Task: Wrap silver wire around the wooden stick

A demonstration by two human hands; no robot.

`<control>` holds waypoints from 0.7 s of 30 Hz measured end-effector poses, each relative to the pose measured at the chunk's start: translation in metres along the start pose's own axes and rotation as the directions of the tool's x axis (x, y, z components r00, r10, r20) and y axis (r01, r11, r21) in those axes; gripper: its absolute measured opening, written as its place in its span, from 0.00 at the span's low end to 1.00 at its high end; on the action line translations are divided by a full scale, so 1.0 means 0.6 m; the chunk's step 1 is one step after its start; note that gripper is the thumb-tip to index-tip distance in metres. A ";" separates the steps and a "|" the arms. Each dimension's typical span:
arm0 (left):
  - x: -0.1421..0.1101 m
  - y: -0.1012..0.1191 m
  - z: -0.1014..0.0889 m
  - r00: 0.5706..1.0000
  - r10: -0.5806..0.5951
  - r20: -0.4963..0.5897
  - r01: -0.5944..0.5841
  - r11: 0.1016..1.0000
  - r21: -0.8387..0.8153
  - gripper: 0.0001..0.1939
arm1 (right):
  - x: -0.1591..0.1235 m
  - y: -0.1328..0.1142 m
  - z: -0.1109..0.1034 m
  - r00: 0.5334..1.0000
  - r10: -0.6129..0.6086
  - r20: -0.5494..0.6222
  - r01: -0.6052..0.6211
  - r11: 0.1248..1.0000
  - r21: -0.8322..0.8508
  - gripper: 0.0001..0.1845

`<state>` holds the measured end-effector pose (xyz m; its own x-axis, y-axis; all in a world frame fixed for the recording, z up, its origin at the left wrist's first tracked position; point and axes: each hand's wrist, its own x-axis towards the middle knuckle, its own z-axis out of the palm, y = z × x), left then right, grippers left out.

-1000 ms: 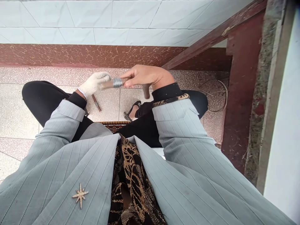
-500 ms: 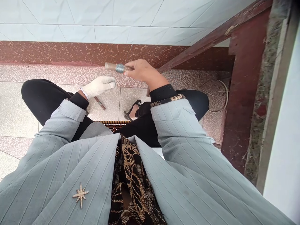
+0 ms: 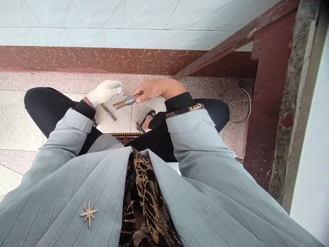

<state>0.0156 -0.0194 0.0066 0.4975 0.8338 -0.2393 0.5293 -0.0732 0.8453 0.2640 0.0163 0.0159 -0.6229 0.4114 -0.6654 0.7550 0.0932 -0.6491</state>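
Observation:
My right hand (image 3: pixel 154 90), bare, is closed round a brown wooden stick (image 3: pixel 118 104). Silvery wire (image 3: pixel 129 100) is wound in a tight band round the stick, just beyond my fingertips. The stick's free end slopes down to the left; its other end is hidden in my grip. My left hand (image 3: pixel 106 92), in a white knitted glove, is closed with thumb and fingers together, a little up and left of the wire band and apart from it. What it pinches, if anything, cannot be made out. Below it, a thin brown rod (image 3: pixel 109 112) lies by my legs.
A white-tiled wall (image 3: pixel 123 37) with a brown skirting (image 3: pixel 102 61) stands ahead. At right are a dark red wooden frame (image 3: pixel 267 103) and a looped pale cable (image 3: pixel 248 104) on the speckled floor. A woven wicker edge (image 3: pixel 125 138) shows between my legs.
My right hand has come lower and turned, so the stick's free end dropped from above the gloved hand to below it. My left hand shifted slightly left and up.

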 end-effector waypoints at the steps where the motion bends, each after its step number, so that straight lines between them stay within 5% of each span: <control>1: 0.001 -0.004 0.000 1.000 -0.006 0.001 0.006 1.000 -0.020 0.09 | -0.004 -0.001 -0.002 1.000 -0.010 0.008 0.010 1.000 0.016 0.16; 6: 0.009 -0.022 0.004 0.999 -0.028 -0.028 0.023 0.983 -0.183 0.09 | -0.040 -0.005 -0.022 0.989 -0.145 -0.036 0.148 0.981 0.127 0.18; 13: 0.008 -0.007 0.027 0.999 0.027 0.032 -0.014 0.928 -0.372 0.14 | -0.072 -0.017 -0.022 0.863 -0.206 -0.461 0.355 0.897 0.265 0.37; 17: 0.000 0.009 0.043 0.988 0.052 0.145 0.002 0.937 -0.348 0.14 | -0.057 -0.021 -0.015 0.866 -0.160 -0.474 0.290 0.932 0.216 0.46; 21: -0.003 0.016 0.045 0.982 0.017 0.188 0.036 0.961 -0.275 0.13 | -0.032 -0.010 -0.013 0.826 0.009 -0.564 0.171 0.949 0.265 0.34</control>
<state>0.0381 -0.0364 0.0025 0.6270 0.7143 -0.3107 0.3379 0.1100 0.9347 0.2733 0.0150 0.0355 -0.3921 0.8518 -0.3474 0.5555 -0.0817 -0.8275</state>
